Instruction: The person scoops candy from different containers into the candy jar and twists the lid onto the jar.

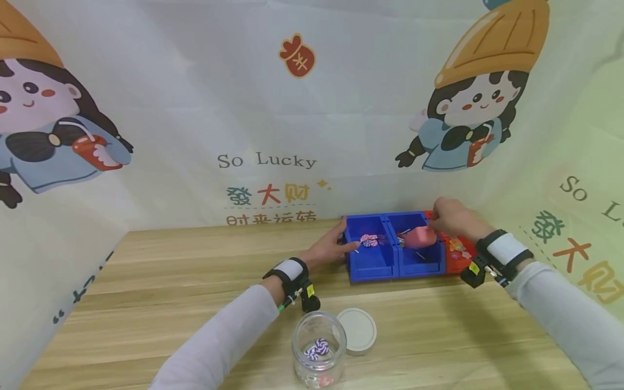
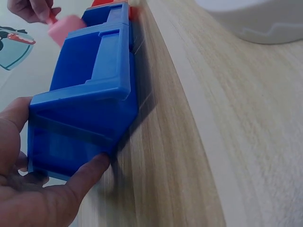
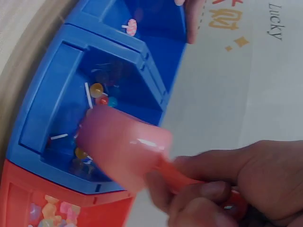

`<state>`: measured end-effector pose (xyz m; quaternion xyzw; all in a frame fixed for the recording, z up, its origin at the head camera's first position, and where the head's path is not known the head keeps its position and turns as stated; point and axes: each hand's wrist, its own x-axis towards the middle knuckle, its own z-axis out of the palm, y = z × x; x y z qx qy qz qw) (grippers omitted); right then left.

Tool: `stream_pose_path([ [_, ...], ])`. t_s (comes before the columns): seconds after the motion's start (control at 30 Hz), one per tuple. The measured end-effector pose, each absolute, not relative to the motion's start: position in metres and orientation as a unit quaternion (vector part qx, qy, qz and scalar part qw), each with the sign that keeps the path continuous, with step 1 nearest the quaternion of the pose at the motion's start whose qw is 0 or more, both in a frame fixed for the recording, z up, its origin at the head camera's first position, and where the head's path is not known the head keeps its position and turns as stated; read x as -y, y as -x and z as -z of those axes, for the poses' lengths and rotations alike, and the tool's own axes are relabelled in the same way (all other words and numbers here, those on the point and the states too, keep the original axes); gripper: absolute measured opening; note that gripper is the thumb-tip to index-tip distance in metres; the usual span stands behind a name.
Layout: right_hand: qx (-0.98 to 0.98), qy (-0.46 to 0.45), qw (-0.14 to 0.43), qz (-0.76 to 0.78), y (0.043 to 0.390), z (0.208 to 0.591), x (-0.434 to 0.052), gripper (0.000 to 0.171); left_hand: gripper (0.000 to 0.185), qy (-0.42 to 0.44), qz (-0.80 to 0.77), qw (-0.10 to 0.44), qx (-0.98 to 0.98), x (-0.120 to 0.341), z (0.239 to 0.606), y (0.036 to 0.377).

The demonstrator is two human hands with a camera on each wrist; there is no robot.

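Observation:
My right hand (image 3: 213, 184) grips the handle of a pink scoop (image 3: 125, 144), its bowl tilted over the middle blue bin (image 1: 421, 260). Inside that bin lie several small lollipops with white sticks and round heads, one an amber lollipop (image 3: 96, 90). With thumb and fingers, my left hand (image 2: 52, 189) holds the end wall of the left blue bin (image 2: 71, 132). Pink swirl lollipops (image 1: 370, 240) lie in that bin. What the scoop's bowl contains is hidden.
A red bin (image 1: 455, 265) with bear-shaped candies (image 3: 59, 213) joins the blue bins on the right. Nearer me stands a glass jar (image 1: 319, 374) with purple-and-white swirl candies (image 1: 317, 349) inside. Its white lid (image 1: 358, 330) lies beside it on the wooden table (image 1: 195, 271).

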<state>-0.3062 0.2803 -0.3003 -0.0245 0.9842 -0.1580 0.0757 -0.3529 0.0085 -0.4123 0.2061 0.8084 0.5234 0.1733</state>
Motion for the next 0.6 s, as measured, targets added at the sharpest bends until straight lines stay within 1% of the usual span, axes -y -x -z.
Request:
stream_pose_path([
  [0.1,-0.982,0.02,0.116,0.148,0.301,0.299,-0.28,0.02,0.082,-0.204,-0.524,0.175,-0.808,-0.008,0.413,0.352],
  [0.2,-0.98,0.013,0.12,0.158,0.3,0.307,-0.279,0.017,0.081,-0.202,-0.521,0.175,-0.811,-0.009,0.413,0.351],
  [0.47,-0.973,-0.004,0.04,0.229,0.299,0.339,-0.28,0.019,0.08,-0.194,-0.532,0.179,-0.805,-0.016,0.415,0.348],
  [0.6,-0.982,0.009,-0.011,0.187,0.297,0.347,-0.27,0.017,0.079,-0.191,-0.525,0.174,-0.811,-0.018,0.415,0.347],
])
